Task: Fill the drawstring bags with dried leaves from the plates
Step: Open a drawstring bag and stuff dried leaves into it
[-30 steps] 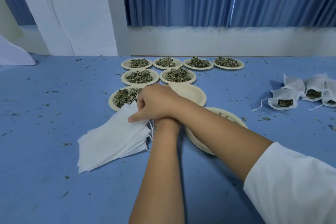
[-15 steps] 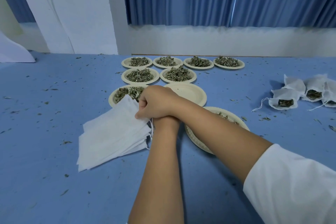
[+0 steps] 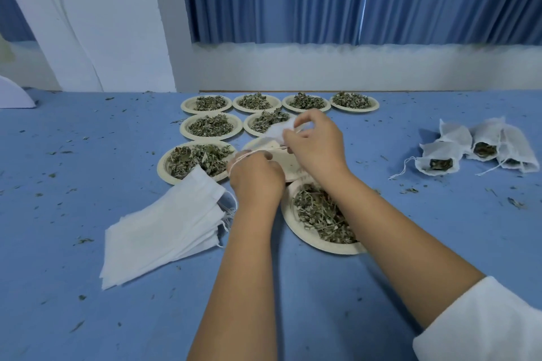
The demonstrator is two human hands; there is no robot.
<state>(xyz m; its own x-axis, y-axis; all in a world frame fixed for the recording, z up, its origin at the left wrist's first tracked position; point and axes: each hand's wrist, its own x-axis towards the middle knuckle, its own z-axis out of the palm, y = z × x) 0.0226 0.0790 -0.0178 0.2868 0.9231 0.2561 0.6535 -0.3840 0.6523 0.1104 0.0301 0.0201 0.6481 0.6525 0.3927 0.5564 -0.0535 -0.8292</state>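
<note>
My right hand (image 3: 315, 145) pinches a small white drawstring bag (image 3: 280, 130) held up over the empty plate (image 3: 264, 145). My left hand (image 3: 256, 177) has its fingers curled, with the bag's string wound over them and running toward the bag. A plate of dried leaves (image 3: 319, 215) lies just below my right wrist. Another full plate (image 3: 196, 160) sits left of my hands. A stack of flat white empty bags (image 3: 164, 228) lies at the lower left. Filled bags (image 3: 475, 149) lie in a group at the right.
Several more plates of dried leaves (image 3: 278, 102) stand in two rows toward the back of the blue table (image 3: 73, 155). Leaf crumbs are scattered over the cloth. A white wall ledge and blue curtains run behind the table.
Both hands have left the stack of empty bags and moved up and right over the empty plate, carrying one bag. The arms are no longer crossed, so the nearest leaf plate shows.
</note>
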